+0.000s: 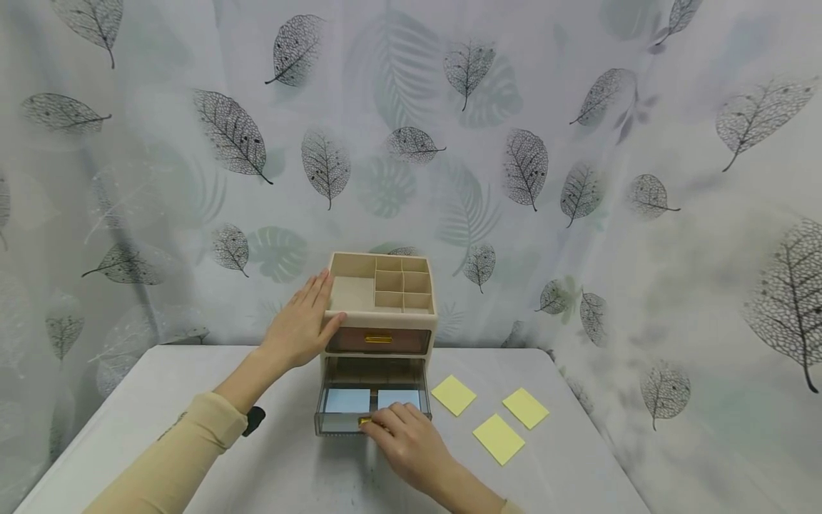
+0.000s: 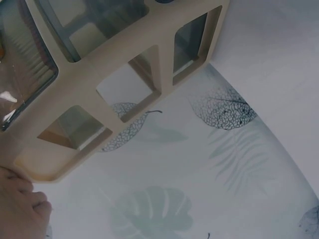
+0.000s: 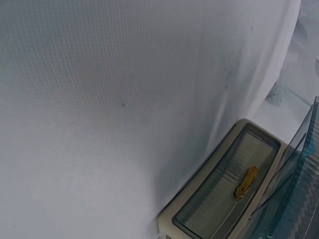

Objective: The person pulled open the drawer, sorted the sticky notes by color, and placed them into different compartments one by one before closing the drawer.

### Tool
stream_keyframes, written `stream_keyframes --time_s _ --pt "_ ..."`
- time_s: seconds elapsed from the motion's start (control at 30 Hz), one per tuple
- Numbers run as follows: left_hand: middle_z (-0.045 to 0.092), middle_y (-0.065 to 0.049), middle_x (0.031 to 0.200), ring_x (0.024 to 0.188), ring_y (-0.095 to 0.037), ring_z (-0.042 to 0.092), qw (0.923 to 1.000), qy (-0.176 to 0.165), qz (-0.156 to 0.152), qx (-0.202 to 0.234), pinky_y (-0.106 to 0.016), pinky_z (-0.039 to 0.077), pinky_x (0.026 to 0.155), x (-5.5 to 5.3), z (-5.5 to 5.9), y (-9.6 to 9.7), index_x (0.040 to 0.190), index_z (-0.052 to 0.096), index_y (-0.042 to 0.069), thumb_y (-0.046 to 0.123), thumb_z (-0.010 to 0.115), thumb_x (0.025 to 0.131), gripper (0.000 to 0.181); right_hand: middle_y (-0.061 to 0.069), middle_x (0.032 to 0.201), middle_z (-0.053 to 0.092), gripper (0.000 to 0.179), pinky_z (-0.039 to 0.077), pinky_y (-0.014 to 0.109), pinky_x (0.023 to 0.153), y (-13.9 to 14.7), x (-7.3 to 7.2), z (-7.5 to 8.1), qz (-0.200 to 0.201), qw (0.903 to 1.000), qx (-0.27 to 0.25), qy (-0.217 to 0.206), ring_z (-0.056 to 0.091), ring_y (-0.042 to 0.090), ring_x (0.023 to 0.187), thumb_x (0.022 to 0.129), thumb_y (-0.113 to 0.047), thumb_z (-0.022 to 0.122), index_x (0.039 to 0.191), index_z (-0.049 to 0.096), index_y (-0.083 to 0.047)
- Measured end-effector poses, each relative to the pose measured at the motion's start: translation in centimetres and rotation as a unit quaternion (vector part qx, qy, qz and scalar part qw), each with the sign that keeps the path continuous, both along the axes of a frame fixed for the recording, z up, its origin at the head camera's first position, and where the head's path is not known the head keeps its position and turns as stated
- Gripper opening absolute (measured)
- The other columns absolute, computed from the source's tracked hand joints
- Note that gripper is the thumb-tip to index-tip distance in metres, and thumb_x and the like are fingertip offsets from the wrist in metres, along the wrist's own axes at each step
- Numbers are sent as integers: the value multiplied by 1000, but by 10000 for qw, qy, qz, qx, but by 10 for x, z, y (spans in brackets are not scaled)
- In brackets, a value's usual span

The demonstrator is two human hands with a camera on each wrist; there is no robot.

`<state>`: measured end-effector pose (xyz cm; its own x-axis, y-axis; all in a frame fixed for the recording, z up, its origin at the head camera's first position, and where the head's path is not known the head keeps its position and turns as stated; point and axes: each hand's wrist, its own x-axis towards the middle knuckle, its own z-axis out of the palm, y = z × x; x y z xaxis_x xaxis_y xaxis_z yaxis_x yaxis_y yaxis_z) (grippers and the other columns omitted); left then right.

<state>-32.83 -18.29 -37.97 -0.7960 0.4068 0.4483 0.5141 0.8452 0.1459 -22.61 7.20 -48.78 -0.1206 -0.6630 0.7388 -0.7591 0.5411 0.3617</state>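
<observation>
A cream desktop organizer [image 1: 380, 316] stands on the table, with small compartments on top and drawers below. Its clear middle drawer [image 1: 340, 423] is pulled out, and two stacks of light blue sticky notes [image 1: 347, 400] lie inside. My right hand [image 1: 411, 444] pinches the drawer's gold handle [image 1: 364, 421], partly covering it. The left hand [image 1: 300, 327] rests against the organizer's upper left side, fingers straight and thumb by the front edge. In the left wrist view, part of that hand [image 2: 22, 209] touches the frame near a corner.
Yellow sticky notes [image 1: 499, 439] lie apart on the white table [image 1: 565, 457], right of the organizer. A lower drawer [image 3: 227, 186] is closed in the right wrist view. Behind hangs a leaf-patterned curtain [image 1: 411, 193]. A small black object [image 1: 255, 420] shows beside the left sleeve.
</observation>
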Motion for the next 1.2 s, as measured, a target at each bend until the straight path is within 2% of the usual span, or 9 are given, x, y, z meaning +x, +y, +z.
stream_keyframes --time_s 0.27,0.57,0.9,1.2 --pt "10 -23 172 158 -41 12 10000 51 -23 55 -56 20 126 0 -1 0 163 11 -7 45 43 110 81 -5 99 69 27 48 19 66 0 -7 0 -105 9999 6 -61 62 9 83 108 -15 54 99 80 -16" --pt "10 -22 172 158 -41 13 10000 81 -11 29 -57 22 126 -1 -1 0 163 13 -7 46 43 111 80 -5 97 70 14 47 19 65 -1 -15 2 -202 9998 -17 -25 61 9 81 100 -15 65 97 79 -17" --pt "10 -22 172 158 -41 14 10000 42 -38 71 -57 21 126 1 0 1 163 15 -7 46 44 110 80 -6 98 70 9 50 19 68 -3 -25 4 -370 9990 -61 -234 63 8 82 96 -15 72 99 80 -17" --pt "13 -23 171 157 -42 16 9997 134 -87 160 -58 23 125 1 -1 1 162 16 -8 45 45 110 79 -5 98 69 9 51 20 67 -5 -35 3 -406 9988 -154 -247 63 9 82 97 -15 70 99 79 -16"
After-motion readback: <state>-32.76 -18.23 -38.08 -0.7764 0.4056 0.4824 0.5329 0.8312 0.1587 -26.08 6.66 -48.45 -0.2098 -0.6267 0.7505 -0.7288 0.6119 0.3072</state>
